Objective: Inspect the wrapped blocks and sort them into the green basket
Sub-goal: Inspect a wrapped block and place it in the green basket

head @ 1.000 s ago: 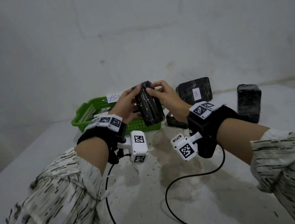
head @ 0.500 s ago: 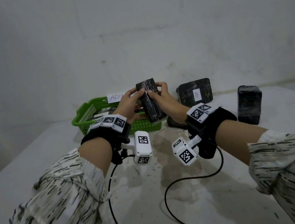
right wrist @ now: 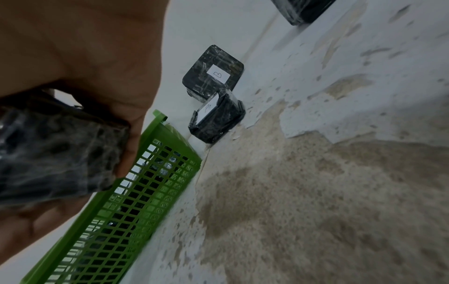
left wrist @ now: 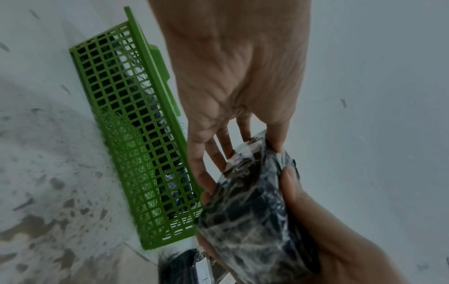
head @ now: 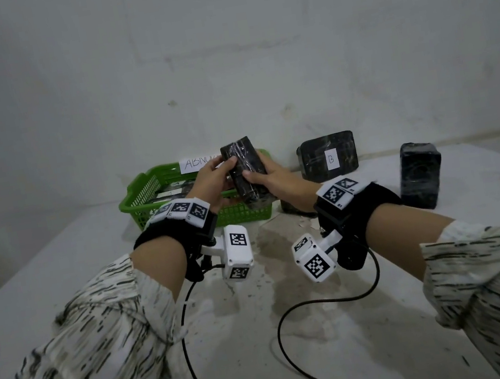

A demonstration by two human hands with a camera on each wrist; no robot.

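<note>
Right now my left hand [head: 212, 180] and right hand [head: 275, 178] both grip the wrapped block [head: 245, 170], nearly upright, directly above the green basket's [head: 142, 204] near right corner.

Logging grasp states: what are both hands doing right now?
Left hand: holding the wrapped block.
Right hand: holding the same block.

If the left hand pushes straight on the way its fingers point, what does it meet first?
The left hand already grips the wrapped block. Beyond it, probably the green basket's far rim, then the wall; depth is unclear.
</note>
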